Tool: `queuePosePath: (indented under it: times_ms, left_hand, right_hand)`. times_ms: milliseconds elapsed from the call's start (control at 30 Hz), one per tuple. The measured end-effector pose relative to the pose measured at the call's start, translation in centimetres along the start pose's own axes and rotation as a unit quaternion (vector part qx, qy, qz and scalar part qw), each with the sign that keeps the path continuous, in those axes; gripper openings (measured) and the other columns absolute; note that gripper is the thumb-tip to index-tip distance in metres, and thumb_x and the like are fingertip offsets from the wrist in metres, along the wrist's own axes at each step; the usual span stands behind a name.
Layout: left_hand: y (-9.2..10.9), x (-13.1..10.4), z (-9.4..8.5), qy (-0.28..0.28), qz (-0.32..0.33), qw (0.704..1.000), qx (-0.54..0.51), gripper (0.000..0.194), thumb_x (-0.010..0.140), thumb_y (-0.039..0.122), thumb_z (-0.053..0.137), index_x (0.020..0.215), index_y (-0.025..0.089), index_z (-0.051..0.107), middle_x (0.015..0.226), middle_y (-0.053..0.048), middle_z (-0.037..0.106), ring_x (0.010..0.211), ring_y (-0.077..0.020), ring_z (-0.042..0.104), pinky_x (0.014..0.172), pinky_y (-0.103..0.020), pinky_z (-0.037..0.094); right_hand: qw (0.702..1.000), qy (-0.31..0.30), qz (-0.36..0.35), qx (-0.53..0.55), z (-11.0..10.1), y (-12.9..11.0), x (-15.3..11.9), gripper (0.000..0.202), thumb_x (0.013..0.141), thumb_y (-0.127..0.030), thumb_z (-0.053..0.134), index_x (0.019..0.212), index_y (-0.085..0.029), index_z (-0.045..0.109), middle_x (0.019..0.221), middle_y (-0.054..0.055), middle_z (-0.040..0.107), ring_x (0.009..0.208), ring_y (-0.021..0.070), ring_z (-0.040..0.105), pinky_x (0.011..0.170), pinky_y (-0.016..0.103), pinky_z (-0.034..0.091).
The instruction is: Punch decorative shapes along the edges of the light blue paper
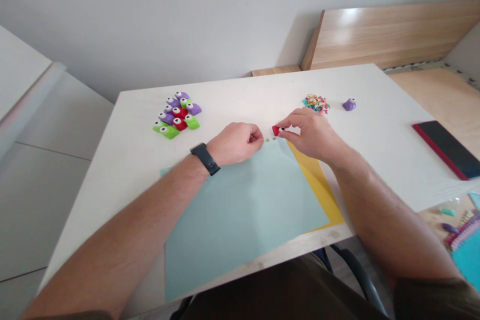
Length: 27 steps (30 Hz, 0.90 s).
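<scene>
At the near edge of the white table (123,160), a pale blue sheet (240,210) lies flat over a yellow sheet (318,185), whose right strip and far corner show from under it. Both look thin, light and floppy, likely to slide on the smooth top and crease if pinched hard; a flat palm would probably steady them best.

Just past the blue sheet's far edge, the left hand (236,142) rests as a loose fist, watch on the wrist, fingertips curled in; I cannot tell whether it pinches anything. Beside it lie a few tiny yellow cut-outs (268,139), almost weightless, easily scattered.

The right hand (313,135) closes thumb and fingers on a small red paper punch (276,131) at the yellow corner. It looks like hard, light plastic, best gripped top and bottom.

Farther off sit a cluster of purple, red and green punches (178,115), a confetti heap (316,103), a lone purple punch (349,105) and, to the right, a dark phone (448,149).
</scene>
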<state>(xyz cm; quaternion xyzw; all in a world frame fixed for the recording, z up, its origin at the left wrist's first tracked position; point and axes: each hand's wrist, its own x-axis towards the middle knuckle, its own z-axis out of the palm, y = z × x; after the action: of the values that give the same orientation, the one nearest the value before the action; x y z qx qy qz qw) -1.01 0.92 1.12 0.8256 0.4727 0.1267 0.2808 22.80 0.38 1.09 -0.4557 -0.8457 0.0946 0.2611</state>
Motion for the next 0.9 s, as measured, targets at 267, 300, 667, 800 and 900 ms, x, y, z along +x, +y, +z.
queuePosePath:
  times_ms: [267,300,667,800,900]
  left_hand:
    - [0.01,0.03,0.06,0.002,-0.005,1.0,0.006,0.024,0.087,0.034,0.056,0.089,0.02,0.075,0.084,-0.003,0.077,0.074,-0.0188,0.068,0.067,-0.028,0.049]
    - [0.02,0.02,0.05,0.003,-0.005,1.0,0.006,0.024,0.087,0.034,0.056,0.089,0.02,0.075,0.083,-0.003,0.077,0.074,-0.0187,0.068,0.067,-0.028,0.049]
    - [0.04,0.06,0.08,0.011,-0.011,1.0,0.007,0.022,0.087,0.033,0.057,0.088,0.021,0.075,0.083,-0.002,0.077,0.074,-0.0191,0.069,0.067,-0.028,0.049]
    - [0.1,0.06,0.03,0.009,-0.013,1.0,0.007,0.022,0.086,0.033,0.057,0.088,0.021,0.075,0.082,-0.002,0.077,0.073,-0.0189,0.068,0.067,-0.029,0.049]
    - [0.04,0.08,0.05,0.009,-0.012,1.0,0.006,0.022,0.086,0.034,0.057,0.088,0.021,0.075,0.082,-0.002,0.077,0.073,-0.0188,0.068,0.067,-0.029,0.048]
  right_hand:
    - [1.0,0.004,0.007,0.008,-0.02,0.0,0.02,0.013,0.089,-0.022,0.073,0.099,-0.024,0.081,0.093,0.007,0.076,0.091,0.024,0.067,0.085,0.038,0.048]
    - [1.0,0.004,0.003,0.008,0.05,0.05,0.01,0.013,0.089,-0.022,0.073,0.099,-0.024,0.081,0.093,0.007,0.076,0.091,0.024,0.067,0.085,0.038,0.047]
    - [1.0,-0.005,-0.01,0.014,0.28,0.24,0.03,0.014,0.089,-0.022,0.073,0.1,-0.025,0.083,0.095,0.007,0.077,0.092,0.0245,0.067,0.087,0.038,0.048]
    - [1.0,-0.004,-0.007,0.016,0.29,0.34,0.01,0.014,0.09,-0.024,0.073,0.101,-0.025,0.083,0.094,0.007,0.077,0.09,0.0235,0.067,0.086,0.038,0.048]
    - [1.0,0.005,-0.001,0.012,0.25,0.33,-0.01,0.014,0.09,-0.024,0.073,0.1,-0.024,0.082,0.093,0.007,0.077,0.088,0.023,0.067,0.084,0.037,0.047]
